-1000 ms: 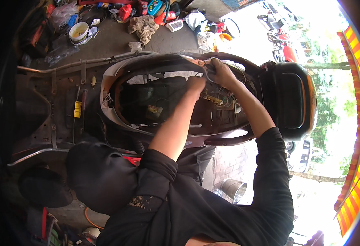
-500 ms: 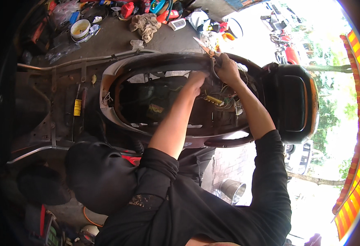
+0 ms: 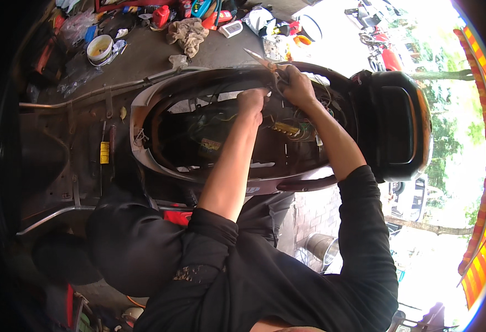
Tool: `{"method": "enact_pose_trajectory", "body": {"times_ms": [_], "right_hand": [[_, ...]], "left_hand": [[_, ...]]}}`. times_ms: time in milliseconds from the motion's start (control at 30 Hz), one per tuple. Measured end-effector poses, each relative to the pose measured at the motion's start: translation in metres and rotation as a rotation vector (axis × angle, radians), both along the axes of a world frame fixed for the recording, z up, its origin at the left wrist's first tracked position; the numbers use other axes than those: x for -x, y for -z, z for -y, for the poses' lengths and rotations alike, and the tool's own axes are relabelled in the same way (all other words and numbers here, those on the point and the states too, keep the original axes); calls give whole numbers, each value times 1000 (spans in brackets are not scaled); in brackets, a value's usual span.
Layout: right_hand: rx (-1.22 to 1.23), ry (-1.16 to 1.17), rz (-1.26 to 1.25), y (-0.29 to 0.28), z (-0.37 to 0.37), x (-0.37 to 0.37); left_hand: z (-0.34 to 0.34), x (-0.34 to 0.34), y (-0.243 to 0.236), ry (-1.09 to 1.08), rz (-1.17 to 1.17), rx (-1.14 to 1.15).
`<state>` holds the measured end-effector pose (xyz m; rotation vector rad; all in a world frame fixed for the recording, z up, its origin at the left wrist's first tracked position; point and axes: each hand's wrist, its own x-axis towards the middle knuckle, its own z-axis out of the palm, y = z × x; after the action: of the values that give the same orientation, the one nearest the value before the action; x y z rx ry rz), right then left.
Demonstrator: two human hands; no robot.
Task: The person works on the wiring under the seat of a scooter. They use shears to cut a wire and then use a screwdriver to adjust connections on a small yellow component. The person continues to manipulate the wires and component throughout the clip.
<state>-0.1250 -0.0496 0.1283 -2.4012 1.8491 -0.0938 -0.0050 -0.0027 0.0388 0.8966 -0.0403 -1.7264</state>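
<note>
My right hand [image 3: 298, 87] grips a pair of scissors [image 3: 259, 59] by the handles, blades pointing up and to the left over the far rim of a scooter's body shell [image 3: 143, 95]. To its left, my left hand [image 3: 251, 103] is closed above the shell's long oval opening. Whatever its fingers hold is too small or hidden to make out. Loose wires and a yellow connector-like part [image 3: 285, 129] lie inside the opening, below and right of my left hand.
At the scooter's right end is a black padded part [image 3: 393, 126]. A yellow-handled tool [image 3: 104, 152] lies on the floorboard to the left. Beyond the scooter, a white bucket [image 3: 99, 50], a crumpled rag [image 3: 187, 36] and several bottles are on the floor. A metal bucket [image 3: 321, 248] stands nearer.
My left hand has moved left over the opening, away from the scissors. My right hand has shifted slightly left, and the scissor blades now lean further left. The whole view has shifted a little.
</note>
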Motion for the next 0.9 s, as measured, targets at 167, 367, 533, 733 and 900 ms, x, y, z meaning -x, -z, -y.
{"method": "enact_pose_trajectory", "body": {"times_ms": [167,367,533,733,900], "right_hand": [[-22,55,-32,-9,-9,4],[4,84,-81,-68,-56,-17],[-264,106,-467,-84,-81,-10],[-436,149,-712,-84,-85,-21],[-405,167,-675,-78,-79,-15]], "left_hand": [[4,3,12,34,36,-34],[4,2,28,-11,-261,-158],[3,15,27,-70,-252,-136],[0,17,18,-196,-319,-73],[2,20,26,-138,-361,-74]]}}
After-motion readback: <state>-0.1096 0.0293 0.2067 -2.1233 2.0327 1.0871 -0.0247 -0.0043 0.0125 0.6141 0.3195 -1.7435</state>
